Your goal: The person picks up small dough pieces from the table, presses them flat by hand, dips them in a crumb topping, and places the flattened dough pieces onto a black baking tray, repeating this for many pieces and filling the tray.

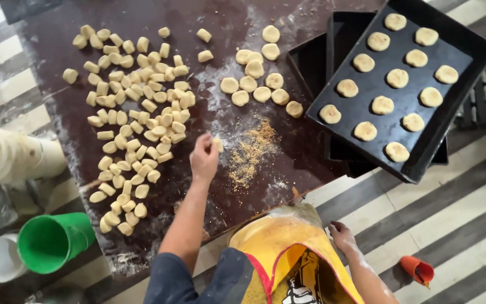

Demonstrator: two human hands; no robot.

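Head view: left hand (204, 159) pinches a small dough piece (218, 145) over the dark floured board (254, 169), just left of a scatter of brown crumbs (250, 151) and right of the cut dough pile (133, 118); right hand (342, 235), fingers loosely spread, empty, rests near the yellow apron (279, 247).

- dough piece (218, 144): small, pale, pinched in the left hand's fingers (206, 147) just above the dark floured table (288, 157); beside scattered brown crumbs (250, 152)
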